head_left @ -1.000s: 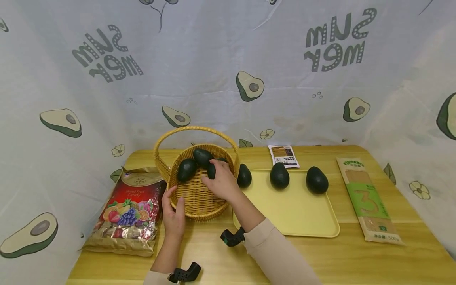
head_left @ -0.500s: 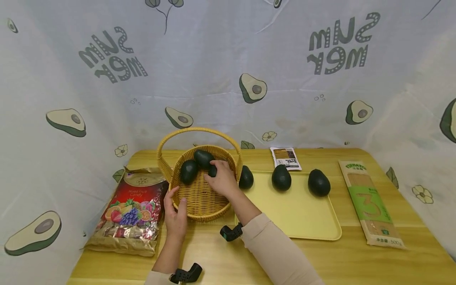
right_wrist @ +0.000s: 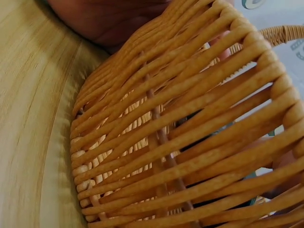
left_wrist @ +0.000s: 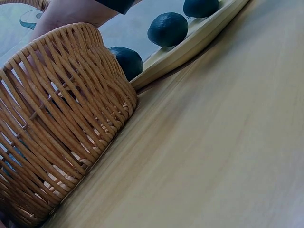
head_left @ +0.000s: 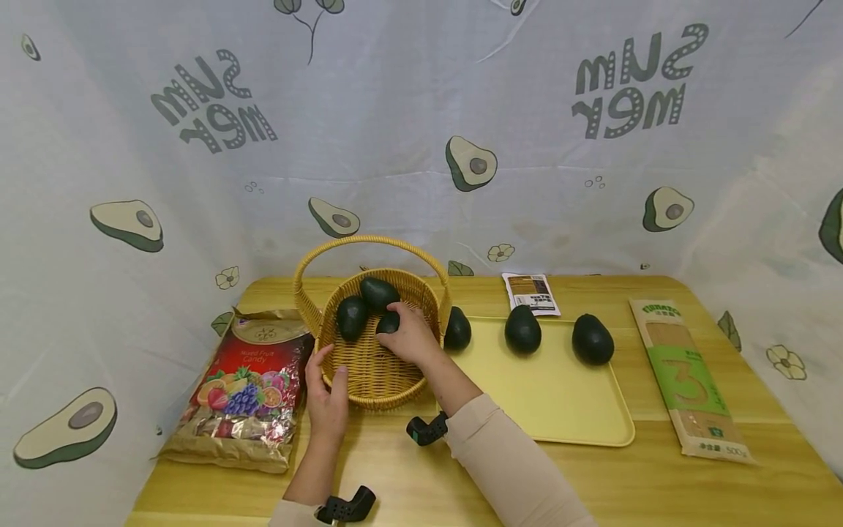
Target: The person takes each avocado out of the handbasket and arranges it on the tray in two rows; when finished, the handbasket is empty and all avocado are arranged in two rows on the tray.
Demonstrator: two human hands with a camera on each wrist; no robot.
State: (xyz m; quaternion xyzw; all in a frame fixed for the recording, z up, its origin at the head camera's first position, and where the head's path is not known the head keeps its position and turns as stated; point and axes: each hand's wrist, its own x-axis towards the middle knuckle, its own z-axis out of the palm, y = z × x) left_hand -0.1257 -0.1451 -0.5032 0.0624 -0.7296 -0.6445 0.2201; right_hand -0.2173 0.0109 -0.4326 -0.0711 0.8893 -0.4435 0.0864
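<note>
A woven yellow basket (head_left: 369, 366) with an arched handle stands on the wooden table. Two dark avocados (head_left: 352, 316) lie at its back. My right hand (head_left: 411, 338) reaches inside the basket, fingers curled over a third avocado (head_left: 388, 323). My left hand (head_left: 329, 395) grips the basket's near left rim. In the left wrist view the basket's wall (left_wrist: 61, 133) fills the left side. The right wrist view shows little but the basket's weave (right_wrist: 190, 142) up close.
A yellow tray (head_left: 546, 395) right of the basket carries three avocados (head_left: 522, 329). A candy bag (head_left: 244, 388) lies to the left. A noodle pack (head_left: 688, 377) lies at the far right, a small packet (head_left: 530, 293) behind the tray. Printed cloth walls surround the table.
My right hand with its avocado has shifted slightly nearer and lower inside the basket. The left hand has stayed on the rim.
</note>
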